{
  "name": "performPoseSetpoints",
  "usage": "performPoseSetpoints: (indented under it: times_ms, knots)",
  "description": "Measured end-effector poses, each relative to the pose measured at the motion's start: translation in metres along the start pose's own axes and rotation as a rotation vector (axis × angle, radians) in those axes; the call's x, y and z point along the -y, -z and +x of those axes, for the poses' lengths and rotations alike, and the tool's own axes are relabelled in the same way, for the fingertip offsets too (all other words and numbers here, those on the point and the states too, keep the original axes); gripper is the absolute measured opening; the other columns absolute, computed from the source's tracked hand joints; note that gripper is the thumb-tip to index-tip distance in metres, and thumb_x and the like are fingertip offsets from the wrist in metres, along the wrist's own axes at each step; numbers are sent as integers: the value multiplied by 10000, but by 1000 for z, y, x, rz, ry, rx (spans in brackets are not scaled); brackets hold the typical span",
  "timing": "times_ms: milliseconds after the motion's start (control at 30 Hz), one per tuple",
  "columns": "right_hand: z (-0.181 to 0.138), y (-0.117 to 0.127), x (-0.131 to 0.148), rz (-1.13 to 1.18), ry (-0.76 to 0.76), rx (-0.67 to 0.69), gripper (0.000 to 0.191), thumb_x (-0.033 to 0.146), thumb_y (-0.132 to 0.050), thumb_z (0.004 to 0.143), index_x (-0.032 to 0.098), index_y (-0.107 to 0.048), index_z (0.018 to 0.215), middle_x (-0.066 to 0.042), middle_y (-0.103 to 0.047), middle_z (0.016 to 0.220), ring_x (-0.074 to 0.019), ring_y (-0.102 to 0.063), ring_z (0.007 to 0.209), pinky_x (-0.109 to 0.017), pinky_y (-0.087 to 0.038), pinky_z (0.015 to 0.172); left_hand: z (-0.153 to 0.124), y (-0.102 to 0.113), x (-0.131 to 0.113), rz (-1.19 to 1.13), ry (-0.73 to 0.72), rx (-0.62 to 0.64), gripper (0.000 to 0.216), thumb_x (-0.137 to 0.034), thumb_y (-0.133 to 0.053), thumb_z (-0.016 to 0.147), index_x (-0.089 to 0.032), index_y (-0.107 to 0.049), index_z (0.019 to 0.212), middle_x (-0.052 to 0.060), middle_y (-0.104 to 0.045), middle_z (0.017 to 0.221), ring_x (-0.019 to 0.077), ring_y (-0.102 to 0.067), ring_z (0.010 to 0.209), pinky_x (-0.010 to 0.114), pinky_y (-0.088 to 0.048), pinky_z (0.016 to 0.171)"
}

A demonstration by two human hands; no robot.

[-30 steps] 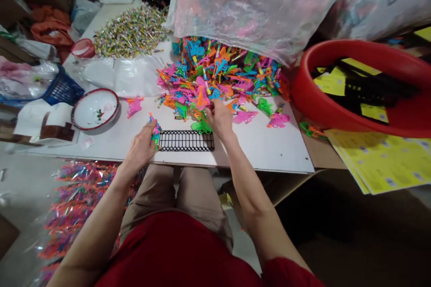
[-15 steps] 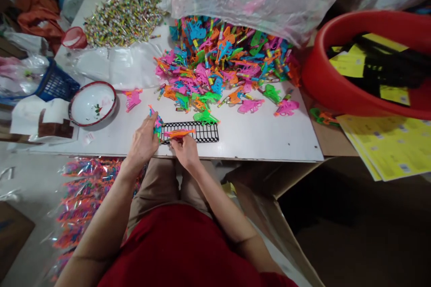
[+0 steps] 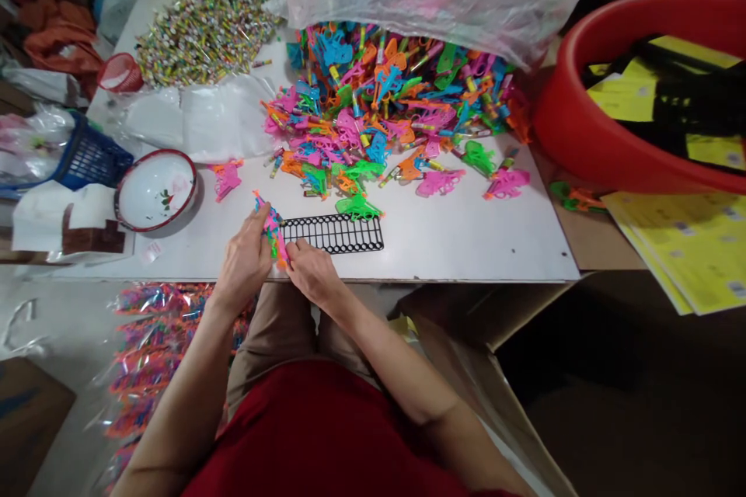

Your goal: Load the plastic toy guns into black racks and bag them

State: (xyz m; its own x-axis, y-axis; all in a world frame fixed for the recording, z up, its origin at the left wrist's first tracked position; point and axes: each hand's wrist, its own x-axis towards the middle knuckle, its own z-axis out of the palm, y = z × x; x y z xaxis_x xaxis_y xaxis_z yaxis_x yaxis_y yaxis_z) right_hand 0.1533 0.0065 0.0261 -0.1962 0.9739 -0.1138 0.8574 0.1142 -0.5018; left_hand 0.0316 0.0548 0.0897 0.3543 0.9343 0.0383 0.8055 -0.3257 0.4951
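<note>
Currently, I see the left hand [image 3: 243, 256] closed around a bunch of colourful toy guns [image 3: 271, 223] near the front edge of the white table [image 3: 448, 239]. I make out the right hand [image 3: 313, 270] pinching a pink toy gun [image 3: 282, 247] against that bunch. From there, the black rack [image 3: 350, 234] lies just beside at three o'clock, the heaped pile [image 3: 378, 112] at one, the white bowl [image 3: 145, 192] at ten, and the red tub [image 3: 574, 147] well apart at two.
</note>
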Motion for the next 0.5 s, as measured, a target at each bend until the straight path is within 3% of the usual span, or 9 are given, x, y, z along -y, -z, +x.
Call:
performPoseSetpoints:
  times_ms: [167, 233, 333, 500]
  knots:
    - [7, 5, 18, -15, -68, 9, 248, 112, -346, 959, 164, -564, 1065, -121, -641, 972, -192, -663, 835, -271, -516, 696, 2, 3, -7, -74, 159, 18, 530, -393, -346, 942, -107, -512, 1355, 156, -521, 1419, 262, -460, 1347, 479, -354, 1141]
    - [10, 6, 22, -1, -82, 42, 284, 95, -310, 961, 150, -564, 1077, -133, -639, 967, -198, -667, 825, -276, -521, 676, 1, 1, -8, -57, 154, 17, 547, -439, -389, 928, -131, -503, 1365, 148, -510, 1431, 270, -444, 1358, 489, -368, 1129]
    - [10, 9, 20, 16, -72, 65, 291, 101, -300, 965, 138, -560, 1089, -132, -637, 964, -208, -669, 846, -286, -531, 685, -2, -5, -8, 25, 87, -8, 582, -364, -484, 868, -123, -456, 1397, 167, -487, 1445, 286, -421, 1373, 485, -385, 1120]
    - [5, 6, -3, 26, 47, 79, 220, 169, -373, 981, 172, -572, 1076, -95, -627, 1034, -191, -653, 892, -281, -526, 718, -2, -10, -7, 105, 62, -7, 560, -228, -438, 835, -147, -462, 1389, 155, -505, 1429, 276, -437, 1364, 488, -392, 1118]
